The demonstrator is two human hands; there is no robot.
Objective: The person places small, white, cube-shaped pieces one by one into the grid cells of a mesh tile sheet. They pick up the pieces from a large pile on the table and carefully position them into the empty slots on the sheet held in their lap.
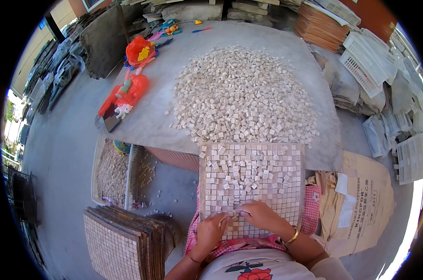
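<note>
White shirt (286, 267) below, both hands (210, 230) (263, 216) touch the tiled tray (202, 182).

The small stone cubes (244, 95) are cream-white, the broad slab table (151, 116) cloudy pale grey. The near square grid tray (202, 179) shows white, beige and brownish squares. The cloth (311, 217) is checked pink-and-white; the paper sack (377, 205) at right, tan with dark print.

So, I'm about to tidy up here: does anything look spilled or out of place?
Yes. Small stone pieces lie scattered on the floor beside the white plastic basket, outside it, as if spilled. On the gridded tray, many stone cubes sit askew, unlike the neat rows along its right side.
</note>
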